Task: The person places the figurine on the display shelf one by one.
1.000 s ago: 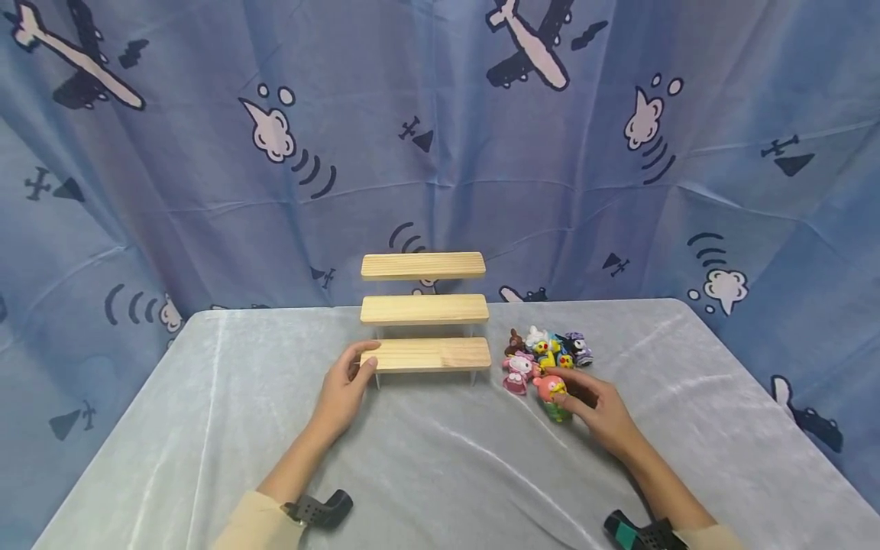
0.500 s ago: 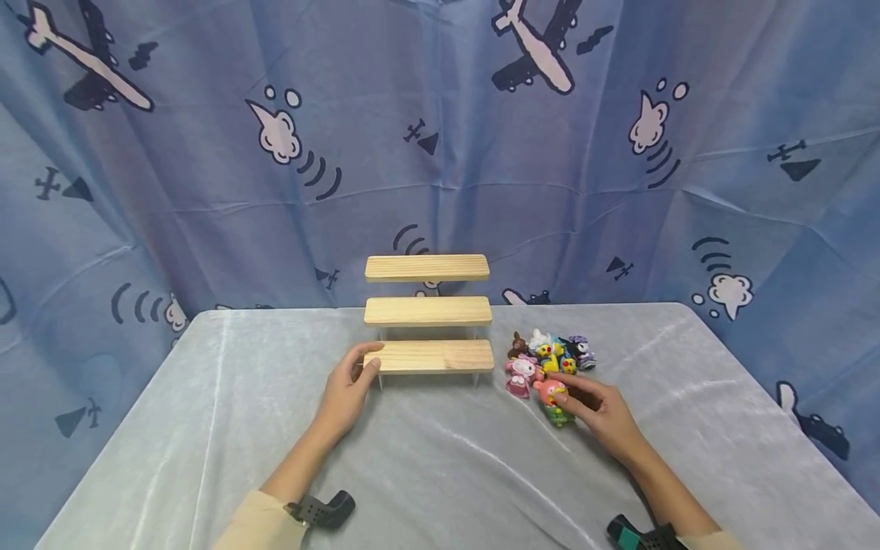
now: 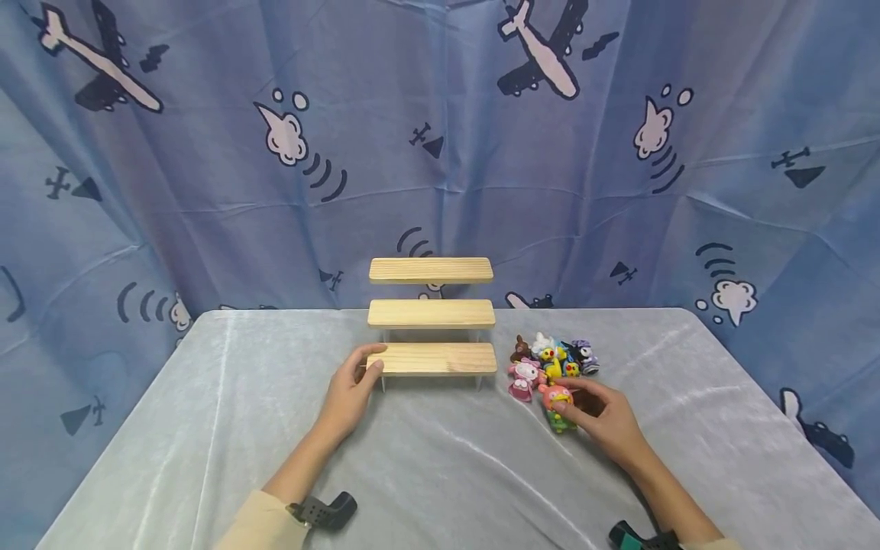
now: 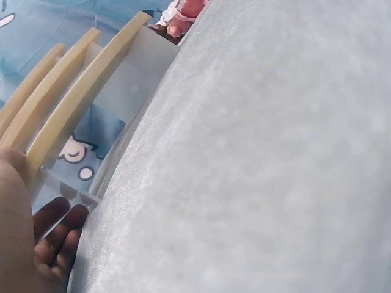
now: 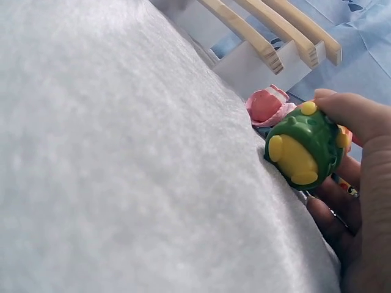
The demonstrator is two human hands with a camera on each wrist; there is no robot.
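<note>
A stand with three wooden shelves [image 3: 431,359] is at the middle of the table. The left hand [image 3: 349,391] grips the left end of its lowest shelf, thumb at the front edge; in the left wrist view the other fingers of this hand [image 4: 49,244] hang by the clear side support. The right hand [image 3: 608,424] pinches a pink-headed figurine with a green body [image 3: 558,399] between thumb and fingers. In the right wrist view its green and yellow underside [image 5: 299,149] faces the camera. Beside it lies a cluster of small figurines, among them a pink one [image 3: 525,374].
A brown figurine [image 3: 520,349], a white one [image 3: 541,342] and a purple and black one [image 3: 586,357] are in the cluster right of the stand. The grey cloth-covered table [image 3: 241,428] ends at a blue patterned curtain [image 3: 440,137].
The whole head view has shifted slightly right and down. Both hands keep their places: the left on the lowest shelf, the right on the pink and green figurine.
</note>
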